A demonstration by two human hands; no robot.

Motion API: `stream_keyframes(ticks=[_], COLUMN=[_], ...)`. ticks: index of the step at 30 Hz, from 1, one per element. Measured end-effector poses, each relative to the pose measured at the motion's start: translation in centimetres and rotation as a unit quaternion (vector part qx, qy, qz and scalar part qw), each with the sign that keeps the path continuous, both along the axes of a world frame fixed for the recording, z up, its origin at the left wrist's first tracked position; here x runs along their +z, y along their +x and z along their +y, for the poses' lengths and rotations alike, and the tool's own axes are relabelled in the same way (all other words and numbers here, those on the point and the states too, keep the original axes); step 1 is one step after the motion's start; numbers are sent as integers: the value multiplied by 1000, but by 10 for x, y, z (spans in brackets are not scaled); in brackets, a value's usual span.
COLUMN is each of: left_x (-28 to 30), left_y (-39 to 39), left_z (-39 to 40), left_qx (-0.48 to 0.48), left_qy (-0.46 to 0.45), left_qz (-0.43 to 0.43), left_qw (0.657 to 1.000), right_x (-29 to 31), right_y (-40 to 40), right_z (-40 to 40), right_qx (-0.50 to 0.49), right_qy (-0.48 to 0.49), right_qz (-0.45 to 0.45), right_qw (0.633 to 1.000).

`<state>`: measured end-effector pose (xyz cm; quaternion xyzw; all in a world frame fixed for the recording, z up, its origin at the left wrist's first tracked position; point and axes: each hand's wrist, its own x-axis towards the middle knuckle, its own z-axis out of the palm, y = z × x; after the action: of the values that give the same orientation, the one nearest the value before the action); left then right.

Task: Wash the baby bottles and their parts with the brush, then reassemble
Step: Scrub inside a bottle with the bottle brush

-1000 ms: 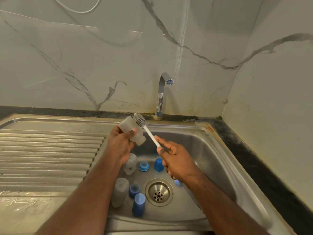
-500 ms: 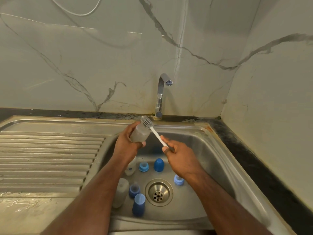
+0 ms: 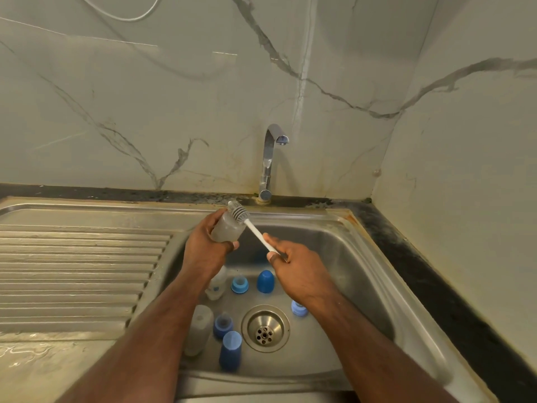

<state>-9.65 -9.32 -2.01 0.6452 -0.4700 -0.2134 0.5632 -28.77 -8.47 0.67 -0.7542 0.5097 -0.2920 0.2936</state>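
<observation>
My left hand grips a cloudy baby bottle over the back of the sink, tilted with its top end up and away. My right hand holds the white handle of the bottle brush; its grey bristle head lies against the bottle's upper end. On the sink floor lie two more bottles, two blue caps, and blue collars with teats.
The steel sink basin has a round drain in the middle. A chrome tap stands behind it, with no water running. A ribbed draining board lies to the left. Marble walls close the back and right.
The left hand has turned the bottle and shifted it right and slightly down. The brush head has stayed against the bottle's upper end while the right hand moved right.
</observation>
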Motion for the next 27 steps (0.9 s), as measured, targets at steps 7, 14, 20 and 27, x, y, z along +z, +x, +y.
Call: stream_keyframes(ticks=[7, 14, 20, 27], left_x=[-1, -3, -2, 1], left_y=[-1, 0, -3, -6], left_z=[-3, -4, -4, 0], left_qx=[4, 2, -4, -3], left_qy=[-1, -3, -2, -4], left_qz=[22, 52, 64, 78], left_qw=[1000, 999, 998, 997], right_x=[1, 0, 2, 4], right_y=[0, 1, 2, -1], right_z=[2, 8, 7, -1], right_qx=[5, 13, 4, -14], right_qy=[-6, 1, 3, 4], right_qz=[-3, -15, -21, -20], right_qw=[1000, 1000, 1000, 1000])
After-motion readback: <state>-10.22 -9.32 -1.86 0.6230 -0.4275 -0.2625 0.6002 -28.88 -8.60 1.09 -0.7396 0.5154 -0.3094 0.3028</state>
